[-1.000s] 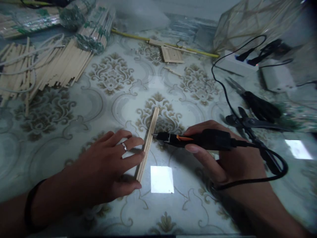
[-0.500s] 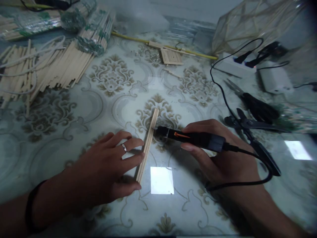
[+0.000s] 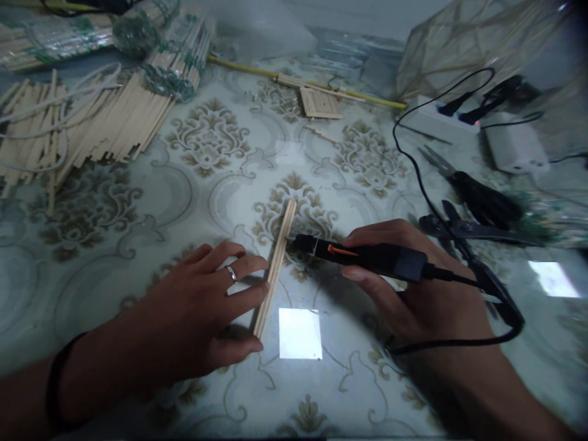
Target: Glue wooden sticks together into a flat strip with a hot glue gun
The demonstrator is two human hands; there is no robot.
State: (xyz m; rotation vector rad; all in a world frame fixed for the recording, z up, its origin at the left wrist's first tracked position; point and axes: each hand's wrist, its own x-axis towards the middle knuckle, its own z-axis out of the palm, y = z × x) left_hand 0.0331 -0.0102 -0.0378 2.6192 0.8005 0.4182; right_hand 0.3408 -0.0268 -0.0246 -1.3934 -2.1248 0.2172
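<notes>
A narrow bundle of pale wooden sticks (image 3: 280,257), laid side by side, slants across the patterned table in the middle. My left hand (image 3: 202,306), with a ring and a dark wristband, steadies it from the left: fingertips press its side and the thumb is at its near end. In my right hand (image 3: 404,288) is a slim black hot glue gun (image 3: 372,260) with an orange trigger and a cable. Its nozzle points left and is at the right edge of the sticks, above their middle; whether it touches them I cannot tell.
Loose sticks (image 3: 105,125) and plastic-wrapped bundles (image 3: 177,55) lie at the left. A small stick panel (image 3: 320,103) is by a yellow rod (image 3: 367,96). On the right are a white power strip (image 3: 434,116), pliers (image 3: 478,190), a black-handled cutter (image 3: 478,231) and the gun's cable (image 3: 408,153).
The glue gun and my right hand have shifted slightly right, so the nozzle has drawn back a little from the sticks. My left hand and the sticks stay almost in place.
</notes>
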